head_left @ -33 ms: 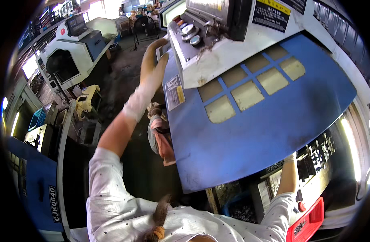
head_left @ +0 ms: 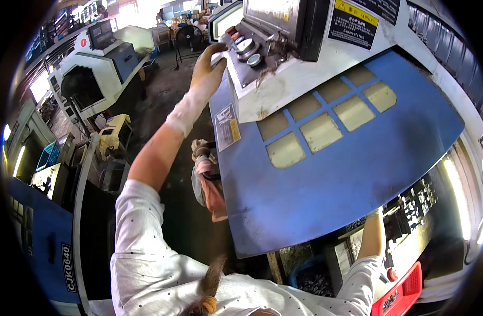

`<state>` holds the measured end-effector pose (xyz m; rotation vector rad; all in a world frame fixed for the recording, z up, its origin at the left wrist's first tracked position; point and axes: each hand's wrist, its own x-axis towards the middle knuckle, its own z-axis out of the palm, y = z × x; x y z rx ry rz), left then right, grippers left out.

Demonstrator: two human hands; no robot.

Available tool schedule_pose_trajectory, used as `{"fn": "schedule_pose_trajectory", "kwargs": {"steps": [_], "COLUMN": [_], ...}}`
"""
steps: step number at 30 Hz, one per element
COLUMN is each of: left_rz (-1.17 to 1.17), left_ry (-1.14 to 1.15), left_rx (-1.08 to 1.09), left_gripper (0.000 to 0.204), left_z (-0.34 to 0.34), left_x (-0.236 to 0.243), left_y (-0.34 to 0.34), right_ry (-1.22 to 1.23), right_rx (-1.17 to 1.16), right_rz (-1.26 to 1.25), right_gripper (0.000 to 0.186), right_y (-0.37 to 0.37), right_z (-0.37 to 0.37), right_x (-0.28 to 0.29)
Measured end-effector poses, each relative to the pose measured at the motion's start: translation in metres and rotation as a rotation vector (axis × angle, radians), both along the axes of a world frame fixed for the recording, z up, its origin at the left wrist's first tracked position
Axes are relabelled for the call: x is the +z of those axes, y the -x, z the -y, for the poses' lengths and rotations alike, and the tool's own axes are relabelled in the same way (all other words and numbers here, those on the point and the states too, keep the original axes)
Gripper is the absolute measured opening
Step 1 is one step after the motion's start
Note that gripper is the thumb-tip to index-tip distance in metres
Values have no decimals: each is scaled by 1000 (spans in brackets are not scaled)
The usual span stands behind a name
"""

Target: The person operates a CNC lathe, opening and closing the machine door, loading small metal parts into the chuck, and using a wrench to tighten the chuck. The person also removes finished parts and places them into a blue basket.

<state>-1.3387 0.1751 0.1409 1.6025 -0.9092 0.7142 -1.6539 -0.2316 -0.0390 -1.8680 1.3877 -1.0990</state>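
My left hand (head_left: 208, 71), in a pale glove with a yellowed palm, reaches up to the left edge of the machine's control panel (head_left: 236, 68). Its fingers are apart, the fingertips close to the round buttons (head_left: 245, 46); no held thing shows. My right hand (head_left: 377, 213) is mostly behind the lower edge of the blue machine door (head_left: 304, 195), inside the machine. Only its wrist area shows, so its fingers and anything in them are hidden. The door has several window panes and slants across the view.
A red basket (head_left: 404, 295) with small dark parts stands at the lower right. A blue bin (head_left: 312, 276) of metal bits sits below the door. Pinkish cloths (head_left: 212, 195) hang by the door's left edge. Other machines (head_left: 88, 79) and a fan (head_left: 188, 36) stand farther off.
My left hand has come closer to the panel's edge, its fingers now curving over toward the buttons. The panel and door sit slightly lower in view. My right hand stays behind the door.
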Motion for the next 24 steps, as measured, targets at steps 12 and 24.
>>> {"fn": "schedule_pose_trajectory", "kwargs": {"steps": [12,24], "left_rz": [237,102], "left_ry": [-211,-80], "left_rx": [136,-73], "left_gripper": [44,41], "left_z": [48,36], "left_x": [19,-7], "left_y": [-80,74], "right_ry": [-6,-6], "right_rx": [-91,-191], "right_rz": [4,72], "right_gripper": [48,59], "right_y": [9,-28], "right_z": [-8,-23], "right_x": [-9,-11]}}
